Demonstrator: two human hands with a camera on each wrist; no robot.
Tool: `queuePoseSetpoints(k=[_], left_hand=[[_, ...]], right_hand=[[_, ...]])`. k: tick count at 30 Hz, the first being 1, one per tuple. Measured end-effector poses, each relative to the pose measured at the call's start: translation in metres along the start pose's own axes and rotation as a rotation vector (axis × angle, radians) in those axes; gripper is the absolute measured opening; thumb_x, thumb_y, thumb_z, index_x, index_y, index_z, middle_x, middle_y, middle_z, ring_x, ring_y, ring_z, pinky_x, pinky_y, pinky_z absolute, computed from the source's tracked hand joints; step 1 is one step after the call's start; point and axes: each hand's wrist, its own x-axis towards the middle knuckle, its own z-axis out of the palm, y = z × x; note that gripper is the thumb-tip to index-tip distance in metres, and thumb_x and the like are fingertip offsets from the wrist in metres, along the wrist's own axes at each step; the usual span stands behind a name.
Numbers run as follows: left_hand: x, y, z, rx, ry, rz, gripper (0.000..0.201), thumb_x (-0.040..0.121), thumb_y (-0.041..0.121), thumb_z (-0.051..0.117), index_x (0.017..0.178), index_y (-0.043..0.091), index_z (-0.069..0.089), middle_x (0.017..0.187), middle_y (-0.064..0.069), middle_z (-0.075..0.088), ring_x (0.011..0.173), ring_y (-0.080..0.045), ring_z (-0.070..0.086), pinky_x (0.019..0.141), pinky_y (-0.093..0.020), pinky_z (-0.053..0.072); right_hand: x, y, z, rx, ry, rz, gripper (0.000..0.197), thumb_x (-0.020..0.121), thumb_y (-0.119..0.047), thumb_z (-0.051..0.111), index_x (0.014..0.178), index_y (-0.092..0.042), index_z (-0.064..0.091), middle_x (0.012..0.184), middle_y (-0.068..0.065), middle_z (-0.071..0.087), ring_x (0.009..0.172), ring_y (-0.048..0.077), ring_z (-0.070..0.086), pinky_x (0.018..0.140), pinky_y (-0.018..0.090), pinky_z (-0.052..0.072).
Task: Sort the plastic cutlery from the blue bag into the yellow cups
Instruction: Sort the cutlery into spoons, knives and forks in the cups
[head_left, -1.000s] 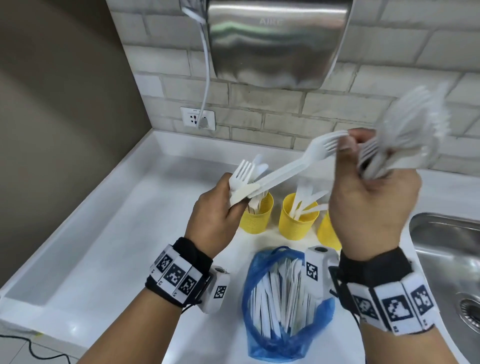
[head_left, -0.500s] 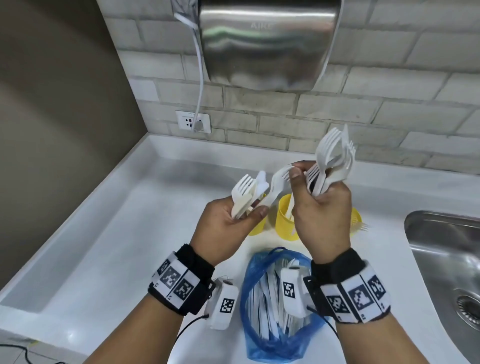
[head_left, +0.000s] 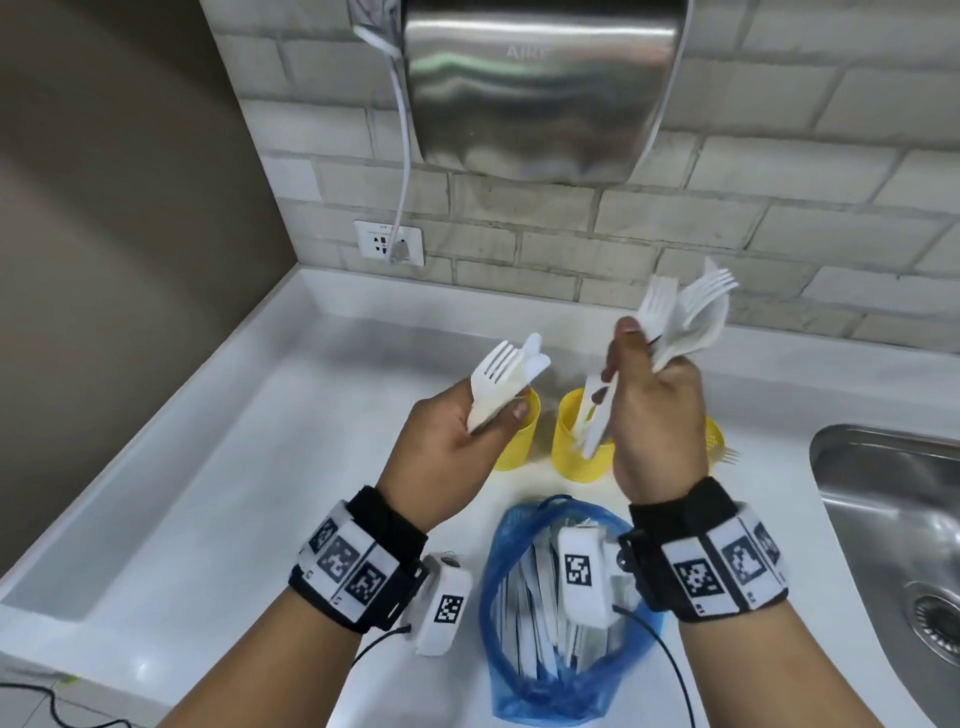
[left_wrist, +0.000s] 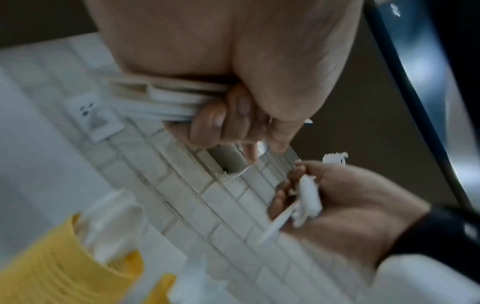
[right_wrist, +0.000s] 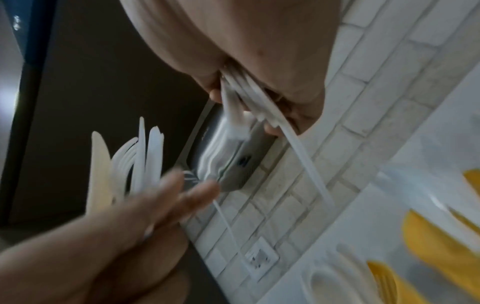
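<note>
Cutlery (head_left: 506, 382) sits in both our hands above the counter (head_left: 218, 499); our left hand (head_left: 447, 447) grasps a small bunch of white pieces, a fork's tines and a serrated knife tip fanning out past the thumb, just over the left cup (head_left: 517, 439); in the left wrist view the fingers (left_wrist: 207, 123) curl round the handles. Our right hand (head_left: 654, 415) clutches a larger bundle (head_left: 685, 322) of forks that rises above the fist, and one more piece (head_left: 597, 415) angles down from its fingers into the middle cup (head_left: 574, 447); we cannot tell whether that piece is a fork, knife or spoon, as the wrist views are blurred. A third cup (head_left: 714, 441) is mostly hidden behind the right hand, only its edge showing, with a fork head (head_left: 727, 456) lying on the counter just beside it. The bag (head_left: 524, 680) lies open on the counter near us, between the wrists, with white handles inside; the right wrist camera covers part of its mouth. The sink (head_left: 883, 519) is cut off at the right edge.
</note>
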Motion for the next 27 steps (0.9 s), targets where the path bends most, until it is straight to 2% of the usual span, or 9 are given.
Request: queuePoseSetpoints(k=[2, 4, 7, 10, 13, 18, 22, 25, 27], left_hand=[[0.003, -0.008, -0.003, 0.33, 0.063, 0.108, 0.021, 0.096, 0.034, 0.062, 0.117, 0.033, 0.06, 0.083, 0.007, 0.072, 0.074, -0.02, 0.064, 0.064, -0.033, 0.05], [0.006, -0.013, -0.005, 0.537, 0.089, 0.149, 0.031, 0.093, 0.03, 0.062, 0.124, 0.033, 0.055, 0.087, 0.003, 0.073, 0.076, -0.031, 0.064, 0.06, -0.034, 0.047], [0.008, -0.017, -0.006, 0.634, 0.094, 0.221, 0.043, 0.083, 0.02, 0.065, 0.122, 0.031, 0.05, 0.084, 0.001, 0.073, 0.072, -0.035, 0.066, 0.055, -0.032, 0.045], [0.008, -0.015, -0.005, 0.715, 0.09, 0.303, 0.048, 0.07, 0.015, 0.069, 0.112, 0.03, 0.048, 0.074, 0.002, 0.072, 0.059, -0.032, 0.065, 0.051, -0.024, 0.035], [0.008, -0.016, -0.005, 0.784, 0.066, 0.293, 0.044, 0.074, 0.015, 0.07, 0.114, 0.027, 0.057, 0.08, 0.004, 0.074, 0.062, -0.03, 0.067, 0.049, -0.027, 0.043], [0.008, -0.029, -0.013, 0.751, 0.071, 0.251, 0.034, 0.084, 0.018, 0.065, 0.117, 0.027, 0.059, 0.082, 0.002, 0.073, 0.066, -0.034, 0.065, 0.052, -0.029, 0.04], [0.008, -0.045, -0.034, 0.525, 0.282, 0.111, 0.024, 0.096, 0.029, 0.064, 0.118, 0.023, 0.057, 0.081, -0.006, 0.071, 0.072, -0.041, 0.065, 0.057, -0.037, 0.047], [0.008, -0.037, -0.036, 0.299, 0.412, 0.01, 0.029, 0.094, 0.033, 0.066, 0.119, 0.027, 0.054, 0.086, 0.006, 0.067, 0.078, -0.03, 0.067, 0.065, -0.031, 0.046], [0.006, -0.027, -0.028, 0.308, 0.344, 0.11, 0.038, 0.089, 0.032, 0.074, 0.119, 0.034, 0.051, 0.088, 0.016, 0.066, 0.075, -0.02, 0.07, 0.067, -0.029, 0.052]], right_hand=[[0.002, -0.01, -0.005, 0.004, -0.031, -0.089, 0.049, 0.099, -0.043, 0.058, 0.059, -0.016, 0.058, 0.053, 0.003, 0.057, 0.056, 0.023, 0.059, 0.062, 0.043, 0.05], [-0.003, -0.021, -0.009, -0.081, -0.166, -0.209, 0.051, 0.101, -0.038, 0.063, 0.064, -0.003, 0.058, 0.052, 0.009, 0.057, 0.049, 0.024, 0.056, 0.053, 0.036, 0.047], [-0.009, -0.03, -0.012, -0.439, -0.459, -0.309, 0.02, 0.089, -0.038, 0.077, 0.092, -0.018, 0.075, 0.075, -0.013, 0.075, 0.066, 0.003, 0.068, 0.064, 0.024, 0.052], [-0.011, -0.03, -0.014, -0.742, -0.618, -0.354, 0.009, 0.088, -0.034, 0.076, 0.084, -0.026, 0.075, 0.066, -0.022, 0.067, 0.063, -0.001, 0.061, 0.059, 0.019, 0.042], [-0.011, -0.028, -0.016, -0.605, -0.577, -0.253, 0.01, 0.088, -0.028, 0.076, 0.078, -0.024, 0.077, 0.065, -0.009, 0.07, 0.059, 0.006, 0.061, 0.061, 0.024, 0.048], [-0.001, -0.033, -0.029, -0.485, -0.546, -0.195, 0.01, 0.09, -0.02, 0.077, 0.08, -0.019, 0.078, 0.056, -0.015, 0.067, 0.048, 0.0, 0.057, 0.055, 0.013, 0.04], [0.022, -0.022, -0.059, -0.237, -0.265, -0.105, 0.019, 0.092, -0.023, 0.073, 0.074, -0.018, 0.074, 0.049, -0.008, 0.052, 0.042, 0.015, 0.041, 0.05, 0.03, 0.036], [0.025, -0.009, -0.065, -0.122, -0.113, 0.025, 0.022, 0.091, -0.017, 0.073, 0.069, -0.011, 0.072, 0.048, 0.0, 0.044, 0.042, 0.019, 0.032, 0.047, 0.03, 0.03], [0.017, -0.002, -0.056, -0.12, -0.166, 0.104, 0.024, 0.092, -0.012, 0.072, 0.068, -0.015, 0.075, 0.048, 0.0, 0.043, 0.04, 0.018, 0.032, 0.045, 0.026, 0.029]])
